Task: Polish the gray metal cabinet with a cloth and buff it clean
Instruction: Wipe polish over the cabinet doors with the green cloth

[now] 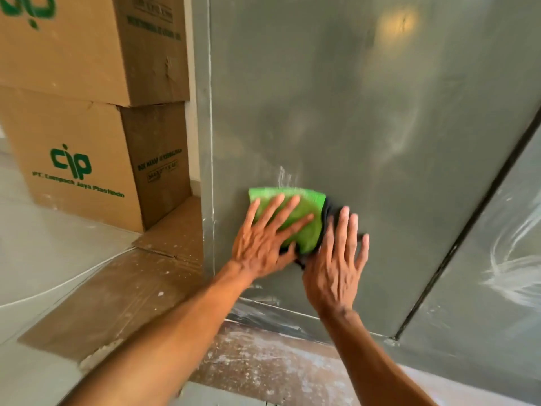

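Observation:
The gray metal cabinet (366,112) fills the right of the view, its door smeared with faint streaks. A green cloth with a dark underside (301,221) lies flat against the lower part of the door. My left hand (263,241) presses on the cloth with fingers spread. My right hand (336,262) lies flat beside it, fingers spread, over the cloth's dark right edge and the door. White streaks show just above the cloth and on the right door panel (512,259).
Two stacked cardboard boxes (87,127) with green lettering stand left of the cabinet. Flattened cardboard (117,294) and dusty sheeting cover the floor in front of the cabinet base. A dark gap (468,230) separates the two door panels.

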`<state>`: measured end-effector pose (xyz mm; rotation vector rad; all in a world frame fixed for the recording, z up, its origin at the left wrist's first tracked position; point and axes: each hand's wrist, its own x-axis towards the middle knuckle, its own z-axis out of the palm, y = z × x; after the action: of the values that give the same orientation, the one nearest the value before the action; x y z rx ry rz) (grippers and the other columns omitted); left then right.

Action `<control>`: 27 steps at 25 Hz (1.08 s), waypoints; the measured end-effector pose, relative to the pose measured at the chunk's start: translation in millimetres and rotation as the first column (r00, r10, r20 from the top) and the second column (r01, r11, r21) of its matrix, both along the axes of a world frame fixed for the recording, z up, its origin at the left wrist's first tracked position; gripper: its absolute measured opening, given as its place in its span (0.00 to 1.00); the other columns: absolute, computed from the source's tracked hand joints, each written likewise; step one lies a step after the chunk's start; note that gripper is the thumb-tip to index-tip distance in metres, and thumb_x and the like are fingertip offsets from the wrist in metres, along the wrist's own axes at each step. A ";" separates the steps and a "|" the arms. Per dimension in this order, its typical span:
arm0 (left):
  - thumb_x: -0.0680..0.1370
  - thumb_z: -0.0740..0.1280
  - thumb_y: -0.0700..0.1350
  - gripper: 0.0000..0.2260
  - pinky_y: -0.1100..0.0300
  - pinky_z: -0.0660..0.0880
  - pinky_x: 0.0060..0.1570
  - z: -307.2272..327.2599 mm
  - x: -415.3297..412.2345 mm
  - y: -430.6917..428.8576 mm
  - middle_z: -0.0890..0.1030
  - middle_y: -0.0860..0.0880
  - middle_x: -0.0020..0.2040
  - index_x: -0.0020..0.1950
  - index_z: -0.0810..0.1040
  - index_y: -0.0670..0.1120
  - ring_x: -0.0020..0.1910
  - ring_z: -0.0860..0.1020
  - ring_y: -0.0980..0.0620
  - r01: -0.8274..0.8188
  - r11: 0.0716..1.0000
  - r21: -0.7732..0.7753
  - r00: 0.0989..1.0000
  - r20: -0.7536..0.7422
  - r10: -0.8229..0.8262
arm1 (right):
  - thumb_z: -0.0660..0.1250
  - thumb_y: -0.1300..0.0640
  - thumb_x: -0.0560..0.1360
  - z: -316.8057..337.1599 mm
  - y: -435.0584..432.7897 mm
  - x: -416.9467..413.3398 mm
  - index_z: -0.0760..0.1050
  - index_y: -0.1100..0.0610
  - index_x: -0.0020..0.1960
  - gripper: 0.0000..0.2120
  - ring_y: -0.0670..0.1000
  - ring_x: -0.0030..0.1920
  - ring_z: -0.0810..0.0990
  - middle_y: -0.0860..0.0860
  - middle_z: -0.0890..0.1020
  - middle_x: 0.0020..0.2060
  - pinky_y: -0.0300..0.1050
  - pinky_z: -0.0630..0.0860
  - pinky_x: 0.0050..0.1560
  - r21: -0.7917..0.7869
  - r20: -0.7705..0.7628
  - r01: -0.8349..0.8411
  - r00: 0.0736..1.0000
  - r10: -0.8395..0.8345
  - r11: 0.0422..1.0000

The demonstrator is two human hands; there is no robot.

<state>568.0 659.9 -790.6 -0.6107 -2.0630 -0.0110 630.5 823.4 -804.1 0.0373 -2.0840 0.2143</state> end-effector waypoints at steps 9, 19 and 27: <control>0.81 0.53 0.58 0.30 0.35 0.49 0.79 35.0 1.5 -6.8 0.46 0.47 0.85 0.84 0.50 0.59 0.84 0.47 0.43 -0.038 0.993 0.114 0.999 -0.023 0.041 | 0.62 0.53 0.79 44.9 -22.3 1.4 0.59 0.54 0.82 0.33 0.58 0.82 0.50 0.58 0.52 0.82 0.66 0.57 0.76 0.002 0.022 0.044 0.999 -0.044 0.999; 0.77 0.59 0.59 0.37 0.40 0.42 0.80 34.1 -10.3 -46.6 0.44 0.48 0.85 0.84 0.47 0.60 0.83 0.44 0.44 -0.060 0.992 0.109 0.997 -0.036 0.065 | 0.68 0.60 0.74 44.8 2.4 3.4 0.63 0.46 0.80 0.36 0.61 0.82 0.51 0.58 0.51 0.82 0.73 0.59 0.72 0.136 0.025 0.040 0.999 -0.044 0.990; 0.82 0.56 0.59 0.32 0.35 0.49 0.79 96.7 -11.9 -76.2 0.45 0.44 0.85 0.84 0.49 0.57 0.83 0.45 0.41 -0.118 0.956 0.267 0.993 0.024 0.116 | 0.72 0.60 0.71 118.7 -73.6 -18.8 0.65 0.45 0.78 0.38 0.61 0.82 0.49 0.59 0.51 0.82 0.75 0.54 0.72 0.059 -0.028 0.021 0.999 -0.019 0.998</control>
<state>556.2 583.7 -694.0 -0.3215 -2.0571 -0.2212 611.7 749.8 -685.4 0.0551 -2.0618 0.1392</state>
